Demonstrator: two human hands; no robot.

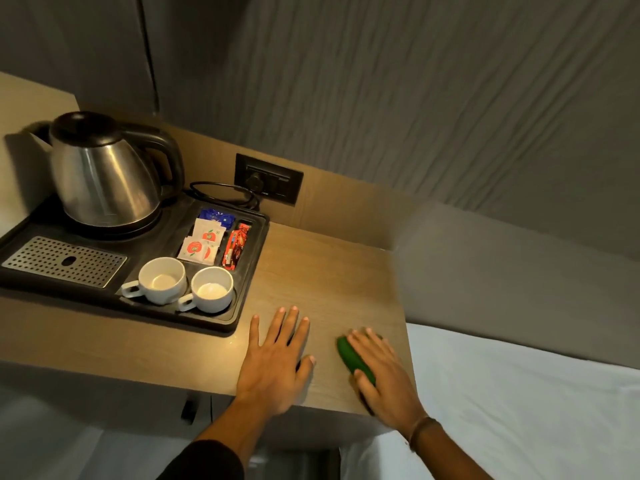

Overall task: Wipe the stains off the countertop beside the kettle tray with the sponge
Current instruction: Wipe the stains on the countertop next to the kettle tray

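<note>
While the left hand (273, 358) lies flat and empty on the countertop (329, 271) beside the kettle tray (249, 258), the right hand (381, 372) grips the green sponge (349, 355) near the front edge.

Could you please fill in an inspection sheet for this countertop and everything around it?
Surface: wooden countertop, no stains discernible at this resolution.
Job's things: green sponge near the front right edge; black kettle tray to the left.
Clutter: kettle, two empty white cups, sachets, all on the tray.
Hands: right hand pressing on the sponge; left hand flat on the countertop.
Cables: black cord looped behind the tray, plugged into the wall socket.
Surroundings: grey textured wall, white bedding on the right.
</note>
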